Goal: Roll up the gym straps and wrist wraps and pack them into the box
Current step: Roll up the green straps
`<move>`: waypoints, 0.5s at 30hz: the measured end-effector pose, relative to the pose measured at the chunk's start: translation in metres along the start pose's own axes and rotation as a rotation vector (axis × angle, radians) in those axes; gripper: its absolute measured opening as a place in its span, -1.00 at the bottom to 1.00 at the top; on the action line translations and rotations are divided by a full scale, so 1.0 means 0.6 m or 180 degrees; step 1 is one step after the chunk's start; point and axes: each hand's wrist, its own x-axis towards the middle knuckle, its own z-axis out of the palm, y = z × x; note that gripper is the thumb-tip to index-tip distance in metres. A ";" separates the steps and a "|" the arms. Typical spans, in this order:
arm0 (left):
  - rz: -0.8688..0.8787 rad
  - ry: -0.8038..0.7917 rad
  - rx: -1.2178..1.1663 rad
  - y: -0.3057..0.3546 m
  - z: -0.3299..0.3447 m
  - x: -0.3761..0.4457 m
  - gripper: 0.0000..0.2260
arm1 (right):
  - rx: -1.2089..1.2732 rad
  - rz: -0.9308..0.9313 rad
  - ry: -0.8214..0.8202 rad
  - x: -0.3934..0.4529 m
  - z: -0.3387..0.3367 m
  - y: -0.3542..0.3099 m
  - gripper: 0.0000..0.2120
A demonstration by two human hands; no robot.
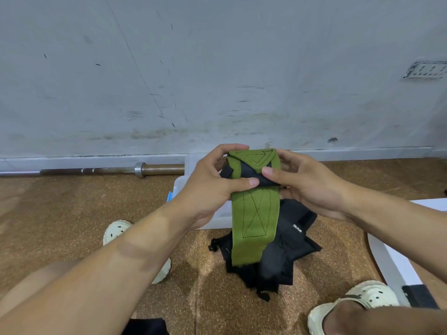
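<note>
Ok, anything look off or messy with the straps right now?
Nothing damaged. The green strap, held by the left hand and right hand, has its long tail hanging unrolled. The black wraps lie in a loose heap on the floor, outside the box.

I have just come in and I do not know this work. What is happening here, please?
A person is crouching on the floor and holds a green strap with both hands. The left hand and the right hand pinch its folded upper end, where black fabric shows; the long tail hangs loose, so the rolling is not finished. Below it a pile of black wraps lies on the floor. A clear plastic box stands behind the hands, mostly hidden. A barbell lies along the wall.
</note>
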 end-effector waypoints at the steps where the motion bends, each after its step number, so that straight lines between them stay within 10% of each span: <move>1: 0.0002 -0.0012 0.0000 0.000 0.001 0.000 -0.48 | -0.0003 -0.0044 0.0042 -0.001 -0.001 0.001 -0.46; 15: -0.0891 -0.0390 -0.0592 0.020 0.004 0.000 -0.67 | -0.0499 -0.0822 0.0338 -0.006 -0.013 -0.001 -0.40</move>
